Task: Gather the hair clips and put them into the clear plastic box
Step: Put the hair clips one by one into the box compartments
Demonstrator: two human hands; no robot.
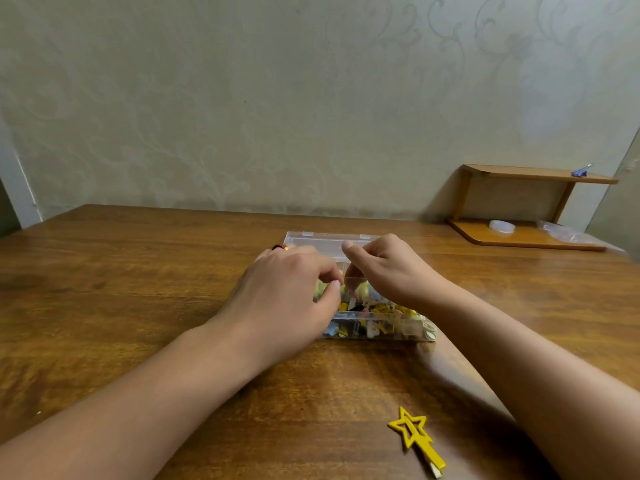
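Both hands — left [287,289], right [388,271] — curl fingertips over the nearly full box [377,327], contents unclear, while one star clip [415,438] waits at five o'clock.

I take this for a room in a home. The wall [242,98] carries pale wallpaper with a faint scrolling pattern, and the wooden tabletop [121,289] stands pushed against it. In the right corner I see a small wooden shelf [540,174] holding a blue binder clip [581,172], with a tape roll [502,226] below.
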